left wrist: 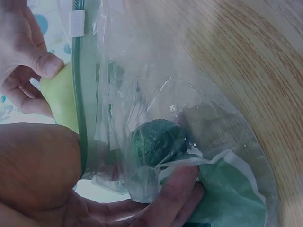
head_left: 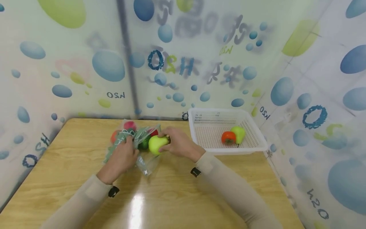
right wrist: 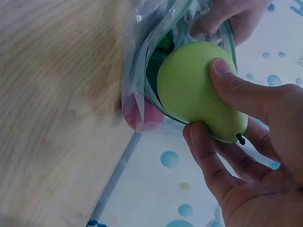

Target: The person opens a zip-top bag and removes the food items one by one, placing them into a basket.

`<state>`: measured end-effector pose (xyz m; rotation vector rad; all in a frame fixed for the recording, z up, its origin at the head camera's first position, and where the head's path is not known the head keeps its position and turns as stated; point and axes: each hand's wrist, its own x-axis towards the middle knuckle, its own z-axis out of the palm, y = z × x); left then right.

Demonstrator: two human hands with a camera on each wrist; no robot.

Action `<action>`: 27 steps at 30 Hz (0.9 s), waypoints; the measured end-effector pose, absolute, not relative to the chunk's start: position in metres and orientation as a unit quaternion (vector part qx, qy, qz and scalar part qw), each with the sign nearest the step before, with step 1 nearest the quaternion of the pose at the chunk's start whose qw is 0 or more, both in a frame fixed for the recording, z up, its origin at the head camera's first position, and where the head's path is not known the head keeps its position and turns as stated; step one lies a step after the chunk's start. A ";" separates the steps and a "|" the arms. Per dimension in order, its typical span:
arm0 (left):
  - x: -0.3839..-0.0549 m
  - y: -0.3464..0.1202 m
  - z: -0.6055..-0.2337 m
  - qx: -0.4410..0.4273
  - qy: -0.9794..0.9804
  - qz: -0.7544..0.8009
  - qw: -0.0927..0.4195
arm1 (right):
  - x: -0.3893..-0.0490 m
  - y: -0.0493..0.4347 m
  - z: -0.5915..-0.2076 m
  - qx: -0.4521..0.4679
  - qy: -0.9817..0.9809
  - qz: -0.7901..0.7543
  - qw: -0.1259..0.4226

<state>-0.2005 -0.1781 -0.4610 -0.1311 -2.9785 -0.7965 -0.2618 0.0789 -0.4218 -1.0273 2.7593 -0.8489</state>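
Observation:
My right hand (head_left: 179, 142) holds a yellow-green pear (head_left: 157, 145) between thumb and fingers, its dark stem towards the palm. The pear's wide end is at the mouth of a clear zip bag (left wrist: 199, 80) with a green closure strip. My left hand (head_left: 121, 157) grips the bag by its printed green side. Inside the bag lie a dark green round item (left wrist: 158, 142) and pinkish-red pieces (right wrist: 144, 116). An orange-red item (head_left: 114, 136) shows at its left in the head view. The bag's folds partly hide the contents.
A white perforated plastic basket (head_left: 197, 127) stands at the back right of the wooden table (head_left: 177, 190). It holds an orange-red persimmon-like fruit (head_left: 228, 138) and another green pear (head_left: 239, 133). Patterned curtain-like walls (head_left: 200, 79) rise behind and beside the table.

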 end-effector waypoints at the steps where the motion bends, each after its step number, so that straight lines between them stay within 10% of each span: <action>1: -0.201 -0.178 -0.460 -0.043 -0.965 -0.257 0.026 | -0.262 0.082 -0.420 -0.333 0.900 -0.278 0.038; 27: -0.200 -0.175 -0.460 -0.034 -0.970 -0.238 0.044 | -0.291 0.179 -0.377 -0.284 0.915 -0.284 -0.025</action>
